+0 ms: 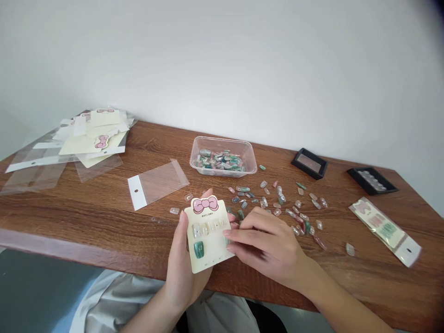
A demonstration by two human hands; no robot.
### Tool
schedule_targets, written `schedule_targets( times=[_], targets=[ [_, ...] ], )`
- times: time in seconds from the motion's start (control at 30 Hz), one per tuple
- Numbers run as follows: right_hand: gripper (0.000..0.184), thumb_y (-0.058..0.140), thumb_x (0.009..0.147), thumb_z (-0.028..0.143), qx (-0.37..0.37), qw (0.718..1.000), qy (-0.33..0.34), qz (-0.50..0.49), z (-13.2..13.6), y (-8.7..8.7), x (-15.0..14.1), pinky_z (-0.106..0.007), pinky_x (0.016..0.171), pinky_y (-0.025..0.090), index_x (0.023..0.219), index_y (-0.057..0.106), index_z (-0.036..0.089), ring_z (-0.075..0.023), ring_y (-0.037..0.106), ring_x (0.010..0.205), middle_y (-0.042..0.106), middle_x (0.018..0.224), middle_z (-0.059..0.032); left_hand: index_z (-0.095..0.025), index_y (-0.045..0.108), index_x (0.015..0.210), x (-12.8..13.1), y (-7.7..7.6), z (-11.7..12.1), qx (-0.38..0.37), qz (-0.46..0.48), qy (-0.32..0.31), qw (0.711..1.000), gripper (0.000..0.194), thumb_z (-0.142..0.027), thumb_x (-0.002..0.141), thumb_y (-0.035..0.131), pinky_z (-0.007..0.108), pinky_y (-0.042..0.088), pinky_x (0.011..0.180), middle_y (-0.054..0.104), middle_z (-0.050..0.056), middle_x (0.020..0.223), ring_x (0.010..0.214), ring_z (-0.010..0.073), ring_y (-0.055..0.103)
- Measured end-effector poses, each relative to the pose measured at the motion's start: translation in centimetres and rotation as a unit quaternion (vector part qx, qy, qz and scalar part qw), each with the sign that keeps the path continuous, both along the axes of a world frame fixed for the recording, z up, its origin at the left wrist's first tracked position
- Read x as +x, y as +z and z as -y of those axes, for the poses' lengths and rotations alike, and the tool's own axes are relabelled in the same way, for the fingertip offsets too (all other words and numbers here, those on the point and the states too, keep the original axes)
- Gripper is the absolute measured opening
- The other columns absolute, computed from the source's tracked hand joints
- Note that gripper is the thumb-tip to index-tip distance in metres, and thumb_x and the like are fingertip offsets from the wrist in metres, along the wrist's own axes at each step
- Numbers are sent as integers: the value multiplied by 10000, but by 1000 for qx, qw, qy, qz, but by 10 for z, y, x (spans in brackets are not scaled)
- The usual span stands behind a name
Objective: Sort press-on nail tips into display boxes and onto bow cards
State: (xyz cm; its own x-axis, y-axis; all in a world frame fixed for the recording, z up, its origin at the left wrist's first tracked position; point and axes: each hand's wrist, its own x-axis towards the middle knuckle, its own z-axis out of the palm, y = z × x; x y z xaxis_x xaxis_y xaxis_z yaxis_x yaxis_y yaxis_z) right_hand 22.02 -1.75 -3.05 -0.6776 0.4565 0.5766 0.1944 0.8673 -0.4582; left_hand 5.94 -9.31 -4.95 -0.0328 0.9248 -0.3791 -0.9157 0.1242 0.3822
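Observation:
My left hand [187,259] holds up a cream display card [215,254] topped with a pink bow, its thumb along the card's left edge. A row of pale, clear press-on nails [208,226] is on the card. Below that row, at the left, sits a green press-on nail [199,249]. My right hand [267,243] is at the card's right edge, thumb and fingers pinched around a small pale green press-on nail [226,240], partly hidden by the fingertips. Behind it, loose press-on nails [263,202] lie scattered on the table.
A clear plastic tub [224,172] of nails stands behind the card. Bow cards [83,143] and clear sleeves pile up at left; one clear sleeve [159,182] lies nearer. Two black frames [310,163] and a packed nail set [385,230] are at right on the wooden table [86,203].

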Motion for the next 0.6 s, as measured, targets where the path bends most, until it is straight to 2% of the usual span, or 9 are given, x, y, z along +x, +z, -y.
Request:
schedule_targets(
  times=[0.6],
  targets=[
    [99,687,953,202,-12,1000,-8,11,0,0,-1,-289,629,487,1020,758,188,-135,538,678,637,784,-26,-271,494,1500,1,0,-3,7,-11,1,1000,652,-622,951,525,530,483,1027,745,110,1125,1099,332,696]
  ],
)
